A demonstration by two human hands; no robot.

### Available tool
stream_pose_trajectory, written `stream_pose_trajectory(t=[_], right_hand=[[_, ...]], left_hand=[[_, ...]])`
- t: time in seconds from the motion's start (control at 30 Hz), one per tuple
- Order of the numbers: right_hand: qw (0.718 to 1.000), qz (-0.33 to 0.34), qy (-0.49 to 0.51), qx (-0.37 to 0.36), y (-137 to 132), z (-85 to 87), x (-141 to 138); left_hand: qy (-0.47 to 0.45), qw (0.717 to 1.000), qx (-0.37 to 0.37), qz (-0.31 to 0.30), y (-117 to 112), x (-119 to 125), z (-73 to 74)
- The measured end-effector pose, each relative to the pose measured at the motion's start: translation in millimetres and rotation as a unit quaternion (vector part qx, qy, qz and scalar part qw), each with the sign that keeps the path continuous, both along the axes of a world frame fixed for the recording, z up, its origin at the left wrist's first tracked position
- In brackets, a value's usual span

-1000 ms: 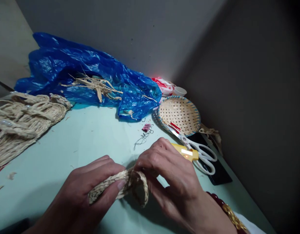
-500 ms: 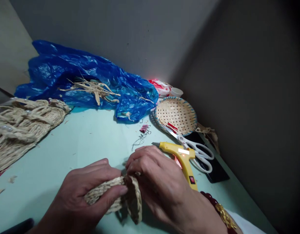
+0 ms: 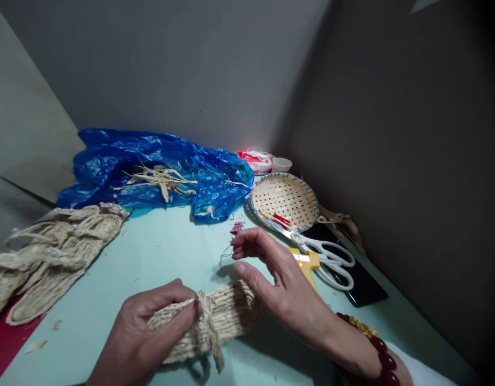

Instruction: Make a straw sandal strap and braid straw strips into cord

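My left hand [image 3: 150, 327] grips a woven straw slipper [image 3: 231, 311], with the thumb on top, beside a braided strap that crosses it. The slipper's end points right, under my right wrist side. My right hand [image 3: 267, 273] hovers above that end, thumb and curved fingers apart, with nothing visible between them. Behind the right hand lies a yellow glue gun [image 3: 309, 262], mostly hidden by it; a small light glows on its body. White-handled scissors [image 3: 331, 257] rest beside the glue gun. A small pink clip [image 3: 236, 228] lies just beyond my right fingertips, near tangled thin wire.
At the left are finished-looking straw slippers [image 3: 78, 252] with pearl beads. A blue plastic bag [image 3: 150, 147] holding straw strands lies along the wall. A woven basket [image 3: 285, 198], a white cup [image 3: 282, 164], a red-white packet [image 3: 255, 161] and a black phone [image 3: 363, 284] are at the right.
My right hand has lifted off the slipper's strap and opened. More of the slipper shows now, with its strap lying across it. The camera view has tilted up.
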State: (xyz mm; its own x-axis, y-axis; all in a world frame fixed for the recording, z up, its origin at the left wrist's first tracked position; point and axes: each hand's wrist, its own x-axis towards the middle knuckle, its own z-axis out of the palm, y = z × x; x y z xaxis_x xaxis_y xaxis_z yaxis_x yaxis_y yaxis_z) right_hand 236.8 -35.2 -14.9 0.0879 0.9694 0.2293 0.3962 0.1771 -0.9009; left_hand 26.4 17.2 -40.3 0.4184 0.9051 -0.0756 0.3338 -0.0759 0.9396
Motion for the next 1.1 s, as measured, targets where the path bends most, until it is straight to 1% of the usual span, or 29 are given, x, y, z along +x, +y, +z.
stream_pose_trajectory(t=[0.07,0.13,0.2,0.27,0.33,0.5,0.6,0.67,0.77,0.9,1.1], right_hand=[[0.998,0.002,0.017,-0.053,1.0,0.4,1.6],[0.994,0.031,0.019,-0.101,-0.5,1.9,1.2],[0.991,0.064,0.019,-0.117,-3.2,3.5,-0.5],[0.99,0.076,0.017,-0.119,-5.5,4.7,-2.2],[0.99,0.079,0.002,-0.116,-6.6,6.1,-2.8],[0.987,0.115,-0.07,-0.092,-6.3,9.9,1.9],[0.981,0.127,-0.108,-0.097,-5.8,11.6,4.8],[0.978,0.133,-0.123,-0.102,-5.6,13.3,5.6],[0.975,0.143,-0.134,-0.105,-6.0,17.1,5.4],[0.973,0.146,-0.146,-0.1,-7.2,21.6,4.8],[0.975,0.137,-0.157,-0.072,-7.1,15.2,3.0]], left_hand=[[-0.037,0.999,-0.022,0.022,2.0,-3.0,-3.7],[-0.079,0.994,-0.072,0.038,3.0,-5.1,-7.4],[-0.108,0.985,-0.124,0.049,3.7,-6.0,-10.0],[-0.112,0.981,-0.147,0.057,4.3,-5.4,-10.2],[-0.093,0.985,-0.141,0.044,4.9,-3.6,-7.9],[-0.029,0.994,-0.091,-0.057,7.4,0.9,2.1],[-0.001,0.991,-0.074,-0.111,9.7,0.9,2.8],[0.005,0.989,-0.075,-0.127,10.5,0.2,1.1],[0.008,0.989,-0.077,-0.128,9.6,0.3,-1.4],[0.001,0.991,-0.071,-0.109,5.6,3.5,-1.7],[-0.001,0.994,-0.067,-0.085,-1.4,7.5,-2.1]])
